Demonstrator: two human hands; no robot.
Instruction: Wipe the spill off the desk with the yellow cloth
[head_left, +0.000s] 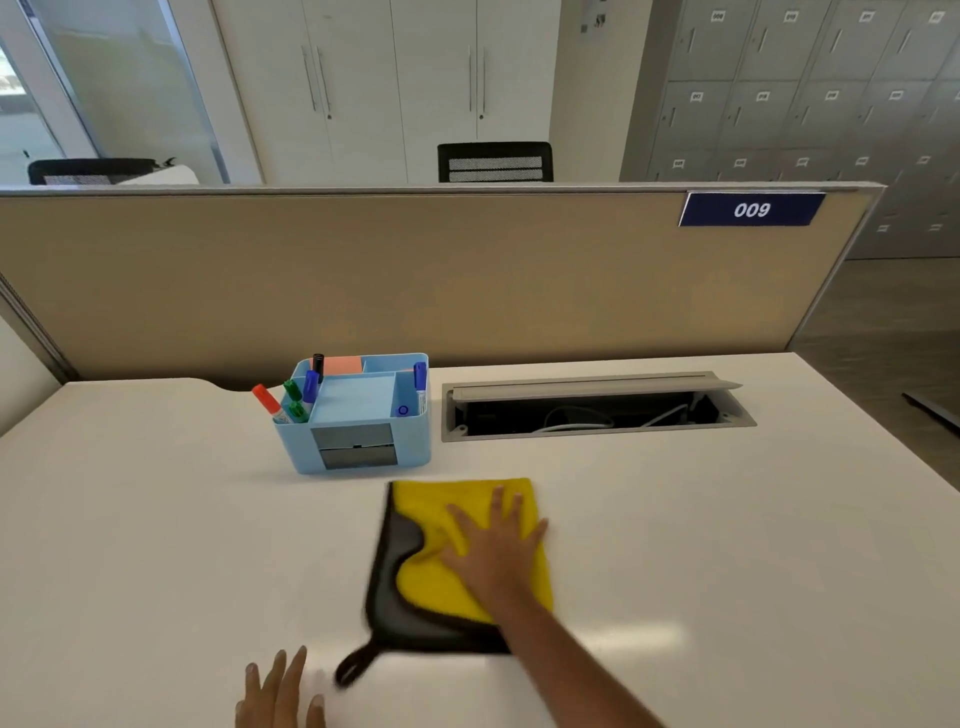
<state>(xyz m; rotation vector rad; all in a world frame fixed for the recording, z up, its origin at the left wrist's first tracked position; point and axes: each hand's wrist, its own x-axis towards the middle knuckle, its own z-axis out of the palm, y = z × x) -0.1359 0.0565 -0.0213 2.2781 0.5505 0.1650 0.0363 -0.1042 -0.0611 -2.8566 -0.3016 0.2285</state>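
Observation:
The yellow cloth, with a dark grey underside folded over along its left edge and a black loop at its near corner, lies flat on the white desk. My right hand presses palm-down on the cloth's middle, fingers spread and pointing away from me. My left hand rests flat on the desk near the front edge, to the left of the cloth's loop, holding nothing. No spill shows on the desk surface.
A light blue desk organiser with markers and sticky notes stands just behind the cloth. To its right an open cable tray is sunk into the desk. A beige partition labelled 009 closes the back.

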